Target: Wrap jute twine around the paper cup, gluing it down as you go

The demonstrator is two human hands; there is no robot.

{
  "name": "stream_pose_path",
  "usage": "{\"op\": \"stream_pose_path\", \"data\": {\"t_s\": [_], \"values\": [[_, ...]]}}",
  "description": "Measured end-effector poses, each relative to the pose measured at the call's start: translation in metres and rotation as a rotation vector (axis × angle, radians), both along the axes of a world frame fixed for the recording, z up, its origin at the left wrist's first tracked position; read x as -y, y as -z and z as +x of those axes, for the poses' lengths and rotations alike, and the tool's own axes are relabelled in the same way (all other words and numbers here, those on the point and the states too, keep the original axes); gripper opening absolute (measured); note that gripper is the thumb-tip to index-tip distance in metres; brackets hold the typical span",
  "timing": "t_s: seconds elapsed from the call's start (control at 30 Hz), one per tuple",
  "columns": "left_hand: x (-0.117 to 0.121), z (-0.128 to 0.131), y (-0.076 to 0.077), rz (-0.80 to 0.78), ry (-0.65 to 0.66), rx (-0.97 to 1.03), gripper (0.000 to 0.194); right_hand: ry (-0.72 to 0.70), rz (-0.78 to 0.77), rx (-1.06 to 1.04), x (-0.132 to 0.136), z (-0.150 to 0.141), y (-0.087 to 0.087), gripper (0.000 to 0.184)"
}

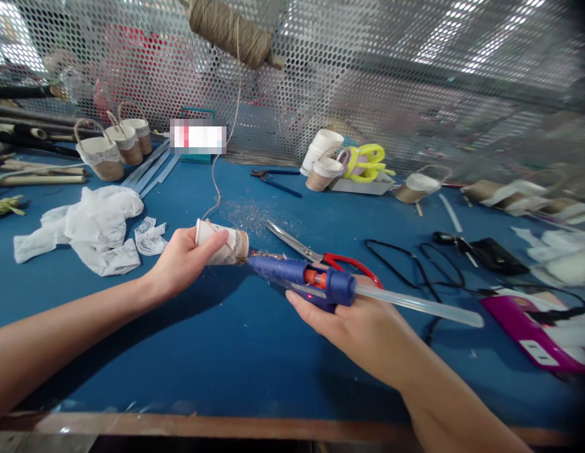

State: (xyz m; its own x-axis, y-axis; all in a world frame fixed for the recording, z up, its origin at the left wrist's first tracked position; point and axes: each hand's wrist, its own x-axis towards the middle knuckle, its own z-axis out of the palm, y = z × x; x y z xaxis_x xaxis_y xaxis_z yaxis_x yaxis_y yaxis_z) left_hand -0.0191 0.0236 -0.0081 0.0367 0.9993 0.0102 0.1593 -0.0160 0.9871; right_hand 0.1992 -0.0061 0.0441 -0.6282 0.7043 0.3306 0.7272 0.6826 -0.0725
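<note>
My left hand is closed around a small paper cup, tipped on its side with its mouth to the left. The cup is white, with a brown band near its base. In my right hand is a blue glue gun, a clear glue stick jutting from its back end. The gun's nozzle points left and meets, or nearly meets, the cup's base. A string runs down from a twine spool to the cup. Red-handled scissors lie open behind the gun.
White lace lies left of my left hand. Finished-looking cups with twine handles stand at the back left. Pliers, stacked white cups and yellow ribbon sit at the back. At right are a black cable and a magenta power strip.
</note>
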Motion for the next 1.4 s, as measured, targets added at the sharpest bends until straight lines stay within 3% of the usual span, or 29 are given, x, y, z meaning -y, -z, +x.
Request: {"op": "stream_pose_path", "data": {"t_s": [0.17, 0.27, 0.43, 0.6, 0.87, 1.13, 1.4], "values": [[0.0, 0.0, 0.001, 0.003, -0.009, 0.003, 0.031, 0.022, -0.028, -0.024, 0.0, -0.001, 0.002, 0.032], [0.0, 0.0, 0.001, 0.04, -0.002, -0.024, 0.032, 0.0, 0.093, 0.027, -0.002, 0.004, 0.007, 0.035], [0.003, 0.002, -0.002, 0.115, 0.055, -0.062, 0.029, -0.171, 0.289, 0.136, -0.003, 0.012, 0.01, 0.041], [0.005, 0.002, -0.001, 0.153, 0.07, -0.122, 0.029, -0.158, 0.224, 0.136, -0.004, 0.016, 0.014, 0.039], [0.01, -0.001, 0.004, 0.235, 0.146, -0.28, 0.034, 0.086, -0.046, -0.07, -0.002, 0.015, 0.018, 0.03], [0.011, -0.002, 0.001, 0.315, 0.207, -0.333, 0.033, 0.062, -0.084, -0.106, -0.006, 0.014, 0.017, 0.028], [0.008, -0.003, 0.004, 0.342, 0.16, -0.354, 0.033, 0.085, -0.107, -0.111, -0.001, 0.017, 0.018, 0.029]]}}
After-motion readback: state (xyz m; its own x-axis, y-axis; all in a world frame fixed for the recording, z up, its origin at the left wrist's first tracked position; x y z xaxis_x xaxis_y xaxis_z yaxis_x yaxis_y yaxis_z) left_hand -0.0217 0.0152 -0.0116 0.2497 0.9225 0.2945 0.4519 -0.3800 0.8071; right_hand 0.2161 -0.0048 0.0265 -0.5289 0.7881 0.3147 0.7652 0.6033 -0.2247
